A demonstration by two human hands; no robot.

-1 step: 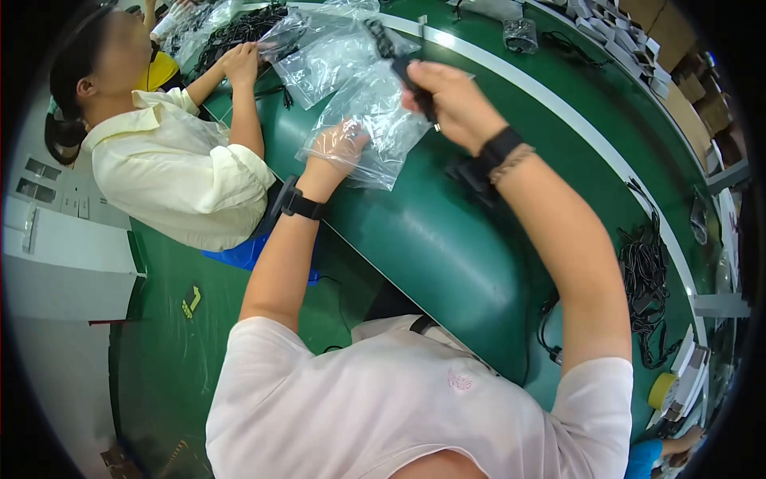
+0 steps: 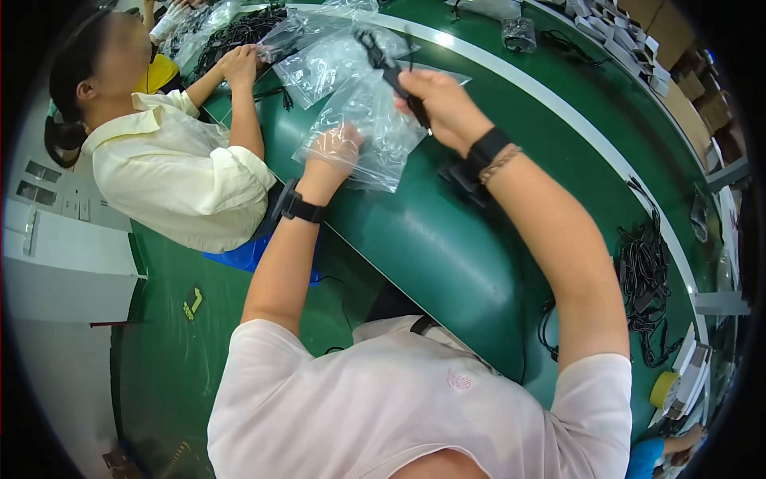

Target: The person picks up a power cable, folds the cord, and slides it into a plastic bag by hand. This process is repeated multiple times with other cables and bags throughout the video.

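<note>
The right hand [image 2: 441,102], just above the middle of the frame, is closed around one black cable bundle [image 2: 389,65] whose free end sticks up and to the left of the knuckles. The left hand [image 2: 335,150], left of and below it, has its fingers pushed into the mouth of one clear plastic bag [image 2: 369,128], seen through the film; the bag hangs between the two hands, touching both, its lower edge lying on the green conveyor belt [image 2: 447,247]. Each wrist carries one black band. Several more clear bags [image 2: 319,60] lie on the belt further up. In the upper left a second person in a pale yellow shirt [image 2: 171,172] has one hand [image 2: 239,64] at a heap of black cables [image 2: 243,30]. Another pile of black cables [image 2: 642,279] sits at the right edge.
</note>
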